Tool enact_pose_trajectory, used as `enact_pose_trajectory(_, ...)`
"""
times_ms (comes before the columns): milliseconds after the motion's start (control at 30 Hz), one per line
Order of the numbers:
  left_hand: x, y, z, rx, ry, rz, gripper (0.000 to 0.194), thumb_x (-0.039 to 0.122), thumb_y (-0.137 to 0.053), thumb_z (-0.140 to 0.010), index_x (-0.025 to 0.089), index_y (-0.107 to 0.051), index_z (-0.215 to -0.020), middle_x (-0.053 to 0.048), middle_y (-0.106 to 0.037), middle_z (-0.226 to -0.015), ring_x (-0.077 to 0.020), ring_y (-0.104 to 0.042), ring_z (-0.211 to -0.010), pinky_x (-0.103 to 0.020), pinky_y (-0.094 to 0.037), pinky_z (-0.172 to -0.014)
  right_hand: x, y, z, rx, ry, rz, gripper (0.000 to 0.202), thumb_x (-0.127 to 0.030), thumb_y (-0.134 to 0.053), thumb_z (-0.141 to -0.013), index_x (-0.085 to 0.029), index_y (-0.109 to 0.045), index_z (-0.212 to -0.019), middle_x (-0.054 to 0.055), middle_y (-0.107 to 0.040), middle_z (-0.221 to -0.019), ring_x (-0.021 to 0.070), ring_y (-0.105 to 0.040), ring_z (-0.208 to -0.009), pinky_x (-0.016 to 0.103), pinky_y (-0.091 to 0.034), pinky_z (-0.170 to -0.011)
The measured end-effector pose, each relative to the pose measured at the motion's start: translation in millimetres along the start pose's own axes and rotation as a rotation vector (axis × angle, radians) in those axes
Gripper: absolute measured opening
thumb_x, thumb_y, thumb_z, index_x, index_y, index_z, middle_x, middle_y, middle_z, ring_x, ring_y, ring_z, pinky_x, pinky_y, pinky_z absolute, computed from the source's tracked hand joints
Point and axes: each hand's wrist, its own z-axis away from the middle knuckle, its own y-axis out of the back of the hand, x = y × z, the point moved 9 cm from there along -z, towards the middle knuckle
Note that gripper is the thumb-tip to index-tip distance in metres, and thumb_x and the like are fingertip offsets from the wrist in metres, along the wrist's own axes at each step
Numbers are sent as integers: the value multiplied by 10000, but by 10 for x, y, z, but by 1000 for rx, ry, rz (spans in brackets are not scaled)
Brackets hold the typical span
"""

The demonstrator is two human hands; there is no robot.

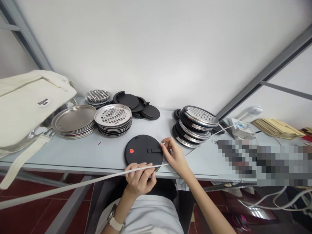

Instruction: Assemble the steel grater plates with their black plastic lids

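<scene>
A black round disc (142, 151) with an orange-red dot and a raised strip lies at the table's front edge. My left hand (139, 177) grips its near rim, fingers curled over the top. At the disc's right edge, by the end of the strip, my right hand (174, 154) has thumb and forefinger closed on the rim. A white cable (97, 179) runs across in front of my left fingers and on toward the right. Behind the disc stands a stack of round metal grater plates (114, 115).
Flat metal discs (74, 118) are piled beside a cream bag (31, 104) at left. Loose black round parts (131, 102) lie near the wall. To the right are stacked black-and-metal grater discs (198, 116), a white box (242, 130) and yellowish flat pieces (278, 127).
</scene>
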Motion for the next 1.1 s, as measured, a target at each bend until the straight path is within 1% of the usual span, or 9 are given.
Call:
enact_pose_trajectory(133, -1, 2, -2, 5, 9, -1, 52, 195, -605, -758, 216, -645, -784, 12, -712, -749, -152, -631, -700, -344, -389, -794, 11, 1, -1, -2, 1, -17, 147, -338, -482, -919, -205, -456, -973, -57, -419, -631, 108, -390, -537, 233, -338, -527)
enact_pose_trajectory(333, -2, 1, -9, 2, 16, 7, 53, 190, -614, -752, 218, -646, -783, 14, -706, -742, -148, -633, -710, -338, -387, -798, 12, 9, -12, -3, 8, -8, 168, -360, -541, -893, -196, -511, -870, -33, -463, -640, 115, -420, -568, 246, -381, -566)
enact_pose_trajectory(600, -4, -1, 12, 0, 7, 2, 59, 194, -612, -752, 219, -648, -792, 11, -704, -759, -147, -626, -721, -336, -391, -804, -33, 13, -23, -11, 37, 25, 162, -337, -499, -918, -193, -528, -850, -6, -518, -689, 126, -459, -603, 258, -403, -600)
enact_pose_trajectory(733, -8, -3, 16, 4, 5, -1, 56, 197, -612, -750, 219, -648, -787, 12, -706, -754, -150, -625, -713, -338, -392, -803, -38, 13, -20, -11, 45, 36, 162, -329, -490, -923, -193, -525, -843, -4, -517, -703, 128, -457, -611, 258, -400, -608)
enact_pose_trajectory(900, -7, -3, 11, 4, 0, -12, 51, 208, -609, -754, 223, -649, -782, 12, -704, -747, -146, -624, -702, -330, -398, -808, -22, -21, -17, -53, 43, 41, 179, -337, -465, -935, -197, -520, -838, 4, -521, -714, 135, -465, -624, 260, -402, -613)
enact_pose_trajectory(1100, -2, -6, 8, 2, -4, -21, 57, 212, -605, -755, 229, -648, -788, 11, -706, -743, -143, -629, -700, -325, -399, -817, -12, -21, -17, -49, 38, 44, 196, -355, -458, -935, -198, -519, -834, 4, -526, -714, 135, -468, -621, 256, -404, -609)
